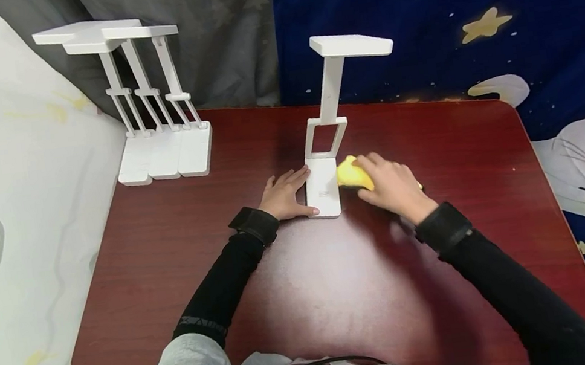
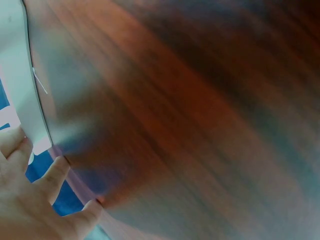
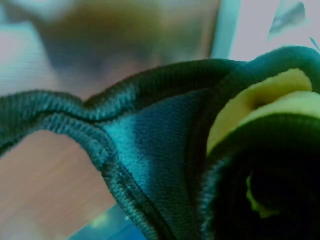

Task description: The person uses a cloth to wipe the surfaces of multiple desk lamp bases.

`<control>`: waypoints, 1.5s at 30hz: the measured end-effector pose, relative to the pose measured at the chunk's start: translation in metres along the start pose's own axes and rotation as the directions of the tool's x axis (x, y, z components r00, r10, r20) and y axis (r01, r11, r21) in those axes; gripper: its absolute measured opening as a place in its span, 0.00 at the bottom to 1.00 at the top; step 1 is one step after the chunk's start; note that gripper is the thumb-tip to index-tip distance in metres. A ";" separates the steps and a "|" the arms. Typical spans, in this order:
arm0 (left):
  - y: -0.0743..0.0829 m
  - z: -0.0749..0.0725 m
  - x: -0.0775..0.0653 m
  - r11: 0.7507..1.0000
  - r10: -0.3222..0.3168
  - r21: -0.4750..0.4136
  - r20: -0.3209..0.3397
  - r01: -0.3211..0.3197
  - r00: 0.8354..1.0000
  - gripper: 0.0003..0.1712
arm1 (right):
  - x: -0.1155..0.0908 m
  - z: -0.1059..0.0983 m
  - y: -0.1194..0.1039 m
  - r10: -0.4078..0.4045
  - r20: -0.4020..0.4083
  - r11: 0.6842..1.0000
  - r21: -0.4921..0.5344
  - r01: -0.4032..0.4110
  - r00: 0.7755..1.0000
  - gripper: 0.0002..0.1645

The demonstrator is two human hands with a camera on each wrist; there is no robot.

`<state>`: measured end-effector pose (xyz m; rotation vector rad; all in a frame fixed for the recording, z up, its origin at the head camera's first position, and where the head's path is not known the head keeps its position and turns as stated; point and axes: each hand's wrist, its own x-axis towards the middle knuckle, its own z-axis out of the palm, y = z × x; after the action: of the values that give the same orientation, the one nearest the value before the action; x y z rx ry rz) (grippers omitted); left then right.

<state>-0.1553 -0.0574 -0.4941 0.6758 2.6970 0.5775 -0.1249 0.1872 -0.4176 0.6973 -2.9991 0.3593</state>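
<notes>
A white desk lamp [image 1: 323,188] stands upright near the middle of the table, its flat head over a hinged stem. My left hand [image 1: 284,197] lies at the left side of its base with the fingers spread and fairly straight; the thumb touches the base's front corner. In the left wrist view the fingers [image 2: 52,182] show beside the white base edge [image 2: 22,75]. My right hand [image 1: 393,185] grips a yellow cloth [image 1: 353,174] against the right side of the base. Dark edging of the bunched cloth [image 3: 220,115] fills the right wrist view, which does not show the hand.
Three similar white lamps [image 1: 165,152] stand side by side at the table's back left corner. The reddish-brown table [image 1: 196,243] backs onto a grey curtain [image 1: 231,44] and a dark blue cloth [image 1: 413,3] with a star and a cat. A pale patterned sheet [image 1: 23,179] hangs on the left.
</notes>
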 end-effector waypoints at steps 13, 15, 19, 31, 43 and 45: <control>0.000 0.006 0.002 1.000 -0.005 0.006 0.014 0.005 1.000 0.58 | 0.058 0.043 -0.024 0.157 0.143 0.988 -0.023 -0.155 0.977 0.34; -0.001 0.001 0.002 1.000 -0.014 0.017 0.022 0.013 1.000 0.58 | 0.056 0.040 -0.026 0.154 0.163 0.988 0.005 -0.157 0.975 0.35; -0.001 -0.003 0.002 1.000 -0.021 0.010 0.043 0.020 0.999 0.58 | 0.040 0.034 -0.029 0.123 0.202 0.991 0.025 -0.130 0.972 0.34; -0.002 -0.007 0.003 1.000 -0.004 -0.005 0.034 0.004 0.999 0.58 | -0.007 0.031 -0.041 0.016 0.225 0.999 0.036 -0.025 0.974 0.33; -0.003 -0.004 0.001 0.999 0.015 0.034 0.014 -0.015 1.000 0.64 | -0.008 0.000 -0.034 -0.075 0.372 0.993 0.112 0.035 0.925 0.30; -0.003 -0.001 0.000 0.999 0.027 0.035 0.007 -0.028 1.000 0.65 | 0.003 -0.004 -0.034 -0.061 0.336 0.993 0.113 0.024 0.940 0.31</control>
<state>-0.1572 -0.0604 -0.4949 0.7238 2.7016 0.5347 -0.1130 0.1573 -0.4061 0.9193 -3.2992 0.4431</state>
